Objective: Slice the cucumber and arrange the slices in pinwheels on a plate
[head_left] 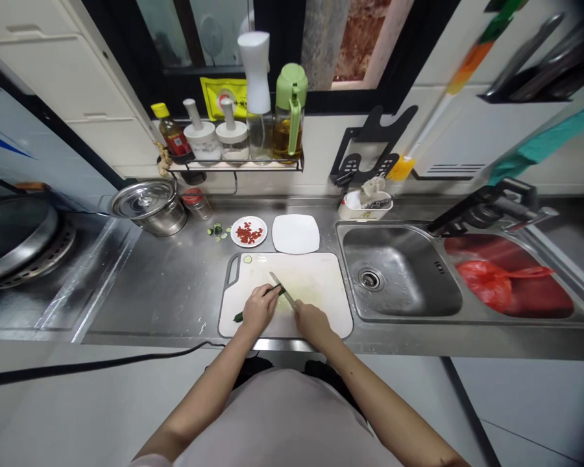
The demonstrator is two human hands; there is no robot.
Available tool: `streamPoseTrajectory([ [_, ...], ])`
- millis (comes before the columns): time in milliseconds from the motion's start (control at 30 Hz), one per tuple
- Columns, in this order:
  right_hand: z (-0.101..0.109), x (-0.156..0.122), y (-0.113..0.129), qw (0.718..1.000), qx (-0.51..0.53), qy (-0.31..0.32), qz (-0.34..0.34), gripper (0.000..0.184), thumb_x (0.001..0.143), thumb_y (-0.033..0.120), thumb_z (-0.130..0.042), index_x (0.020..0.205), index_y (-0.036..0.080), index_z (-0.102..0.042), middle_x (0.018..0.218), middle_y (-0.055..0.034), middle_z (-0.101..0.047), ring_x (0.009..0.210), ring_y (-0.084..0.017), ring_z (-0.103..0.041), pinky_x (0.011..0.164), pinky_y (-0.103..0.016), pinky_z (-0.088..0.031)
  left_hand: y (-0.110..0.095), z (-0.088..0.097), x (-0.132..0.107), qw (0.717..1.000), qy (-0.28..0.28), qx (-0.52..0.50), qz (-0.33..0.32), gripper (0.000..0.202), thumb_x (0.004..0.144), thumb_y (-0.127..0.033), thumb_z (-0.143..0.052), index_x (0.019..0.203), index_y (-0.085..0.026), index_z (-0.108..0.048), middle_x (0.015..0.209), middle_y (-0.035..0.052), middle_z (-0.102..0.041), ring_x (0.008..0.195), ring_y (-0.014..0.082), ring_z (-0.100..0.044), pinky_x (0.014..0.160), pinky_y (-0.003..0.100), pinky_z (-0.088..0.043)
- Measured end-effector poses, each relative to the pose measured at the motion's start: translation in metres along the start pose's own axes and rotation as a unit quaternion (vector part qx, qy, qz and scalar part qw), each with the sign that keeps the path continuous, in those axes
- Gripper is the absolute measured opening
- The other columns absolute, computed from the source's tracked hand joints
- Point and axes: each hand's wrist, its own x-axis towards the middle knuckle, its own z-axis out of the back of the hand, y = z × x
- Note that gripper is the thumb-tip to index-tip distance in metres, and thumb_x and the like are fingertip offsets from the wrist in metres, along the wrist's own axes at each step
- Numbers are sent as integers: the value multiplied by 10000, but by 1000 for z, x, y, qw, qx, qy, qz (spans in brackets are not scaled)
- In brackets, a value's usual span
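A white cutting board (316, 279) lies on the steel counter in front of me. My left hand (259, 309) is closed over a dark green cucumber (238, 316) and presses it onto the board. My right hand (309, 320) is wrapped round the handle of a knife (278, 283), whose blade lies across the cucumber beside the left fingers. One cucumber slice (247, 259) sits at the board's far left corner.
Behind the board stand a small plate of chopped red chilli (248, 233), an empty white square plate (296, 233) and loose cucumber slices (217, 232). To the right is a double sink (399, 272) with a red bag (486, 282). A lidded steel pot (148, 206) and a stove (19, 240) lie left.
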Motion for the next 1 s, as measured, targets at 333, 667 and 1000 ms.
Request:
streamPoseTrajectory([
  [333, 11, 14, 9, 1000, 7, -4, 11, 283, 961, 156, -340, 1150, 130, -549, 1017, -155, -687, 971, -236, -667, 770, -313, -464, -1, 3, 3, 1000, 1, 1, 10, 265, 941, -245, -510, 1135, -248, -691, 1017, 61, -648, 929, 170, -593, 826, 325, -532],
  [667, 17, 21, 4, 999, 16, -40, 19, 302, 975, 204, -319, 1113, 158, -584, 1001, -122, -702, 950, -227, -667, 745, -292, -455, -4, 11, 8, 999, 4, 19, 38, 250, 931, -239, -524, 1104, -264, -703, 959, 46, -682, 938, 189, -565, 801, 319, -501],
  [1000, 15, 0, -13, 996, -44, -71, -23, 320, 994, 223, -305, 1191, 226, -557, 961, -102, -698, 903, -216, -668, 721, -286, -433, -4, 14, 11, 996, -28, -5, 79, 226, 943, -279, -481, 1070, -242, -664, 966, 56, -681, 946, 215, -575, 847, 359, -469],
])
